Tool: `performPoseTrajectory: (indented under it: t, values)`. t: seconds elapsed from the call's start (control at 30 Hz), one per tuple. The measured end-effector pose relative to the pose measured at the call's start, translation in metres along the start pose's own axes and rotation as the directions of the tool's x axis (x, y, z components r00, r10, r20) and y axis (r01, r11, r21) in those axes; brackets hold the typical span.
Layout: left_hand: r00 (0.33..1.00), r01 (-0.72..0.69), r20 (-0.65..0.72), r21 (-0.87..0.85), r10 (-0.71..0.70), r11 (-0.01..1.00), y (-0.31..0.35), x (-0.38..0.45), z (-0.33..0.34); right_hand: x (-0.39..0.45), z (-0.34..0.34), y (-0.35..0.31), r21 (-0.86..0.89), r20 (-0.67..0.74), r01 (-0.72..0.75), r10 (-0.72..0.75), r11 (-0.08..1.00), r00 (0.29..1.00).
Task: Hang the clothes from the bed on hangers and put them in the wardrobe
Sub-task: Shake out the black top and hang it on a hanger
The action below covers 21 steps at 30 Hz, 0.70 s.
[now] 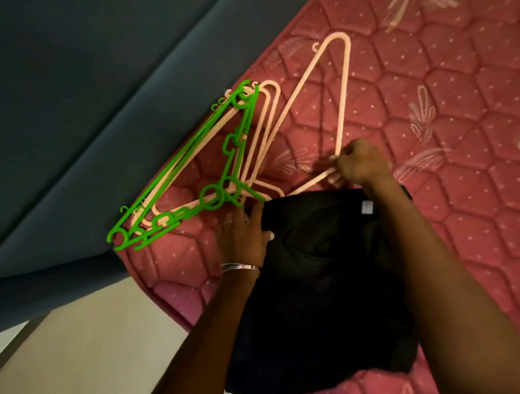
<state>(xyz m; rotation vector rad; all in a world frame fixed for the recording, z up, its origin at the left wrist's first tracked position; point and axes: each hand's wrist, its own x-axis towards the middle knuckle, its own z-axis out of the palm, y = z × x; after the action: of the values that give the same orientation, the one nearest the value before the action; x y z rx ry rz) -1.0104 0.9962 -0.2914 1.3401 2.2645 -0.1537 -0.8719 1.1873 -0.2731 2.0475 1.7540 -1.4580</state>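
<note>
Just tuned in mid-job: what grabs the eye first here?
The bright green hangers, stacked with pink ones at the pink mattress edge, stand out first. Next, the black garment lies in the middle, the left hand on its top edge, while the right hand pinches a pink hanger.

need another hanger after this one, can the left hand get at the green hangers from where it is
Probably yes. The left hand rests on the black garment edge, right beside the green hangers piled on the mattress, with nothing lying between them.
</note>
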Motion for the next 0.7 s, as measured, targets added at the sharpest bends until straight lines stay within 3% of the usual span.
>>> performPoseTrajectory:
  t: [0.07, 0.1, 0.17, 0.23, 0.27, 0.33, 0.4, 0.47, 0.57, 0.63, 0.7]
  values:
    - [0.998, 0.053, 0.022, -0.04, -0.052, 0.998, 0.006, 0.003, 0.003, -0.001, -0.017, 0.002, 0.157, 0.086, -0.031, 0.018, 0.987, 0.996]
    - [0.999, 0.05, -0.016, -0.055, -0.051, 0.997, 0.009, 0.005, 0.002, -0.001, -0.03, 0.008, 0.15, 0.052, -0.015, 0.007, 0.989, 0.999]
    - [0.996, 0.029, -0.082, -0.078, -0.036, 0.997, 0.013, 0.007, -0.001, -0.005, -0.065, 0.02, 0.111, -0.156, 0.076, -0.058, 0.991, 0.986]
    - [0.992, -0.021, -0.126, -0.108, 0.007, 0.994, 0.014, 0.004, -0.003, -0.015, -0.099, 0.031, 0.245, -0.381, 0.217, -0.112, 0.945, 0.918]
    - [0.988, -0.053, -0.15, -0.122, 0.035, 0.991, 0.015, 0.0, -0.004, -0.023, -0.114, 0.035, 0.325, -0.457, 0.302, -0.131, 0.896, 0.88]
    - [0.983, -0.066, -0.18, -0.15, 0.039, 0.986, 0.013, -0.004, -0.003, -0.039, -0.139, 0.038, 0.321, -0.542, 0.451, -0.229, 0.833, 0.809]
    - [0.984, 0.056, -0.149, -0.269, -0.099, 0.961, 0.011, 0.0, -0.004, -0.052, -0.158, 0.039, 0.222, -0.456, 0.52, -0.383, 0.825, 0.803]
    - [0.961, 0.166, -0.134, -0.412, -0.24, 0.896, 0.01, 0.005, -0.007, -0.063, -0.169, 0.038, 0.04, -0.218, 0.496, -0.477, 0.867, 0.852]
    - [0.93, 0.211, -0.152, -0.524, -0.335, 0.825, 0.018, 0.007, -0.01, -0.061, -0.166, 0.034, -0.307, 0.062, 0.444, -0.448, 0.842, 0.892]
    - [0.95, 0.129, -0.174, -0.537, -0.259, 0.834, 0.03, 0.008, -0.008, -0.054, -0.159, 0.033, -0.414, 0.074, 0.48, -0.497, 0.773, 0.865]
    - [0.985, 0.005, -0.147, -0.498, -0.09, 0.867, 0.044, 0.009, -0.001, -0.047, -0.146, 0.03, -0.463, 0.022, 0.478, -0.529, 0.747, 0.848]
